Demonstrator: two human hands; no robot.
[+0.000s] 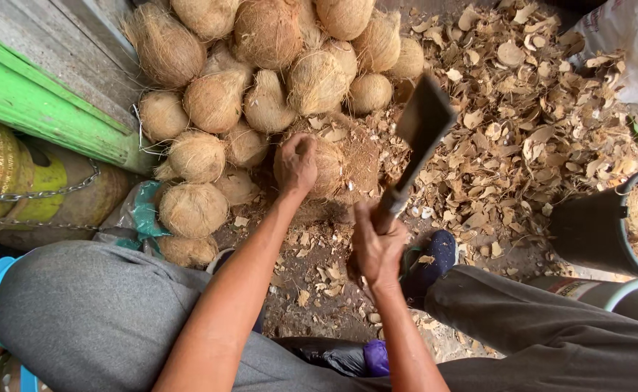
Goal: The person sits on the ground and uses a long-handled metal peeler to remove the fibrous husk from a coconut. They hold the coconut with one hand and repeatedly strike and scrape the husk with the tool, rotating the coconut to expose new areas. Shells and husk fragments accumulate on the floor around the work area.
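At the far left a yellow drum (14,181) lies with a chain (36,194) across it, below a green board (50,109). Next to these a heap of husked coconuts (217,94) rises against the wall, reaching down toward the person's grey-trousered knee (94,312). The left hand (297,163) is stretched forward with its fingers curled over the top of one coconut (330,167), which sits on the ground at the foot of the heap, just in front of the person. To its right the right hand (377,247) is wrapped tightly round the handle of a cleaver (420,127), whose broad dark blade is raised and tilted above the ground, apart from the coconut. Farther right, dry husk chips (529,123) cover the ground, and a dark bucket (595,225) stands at the right edge, a white sack (631,36) above it
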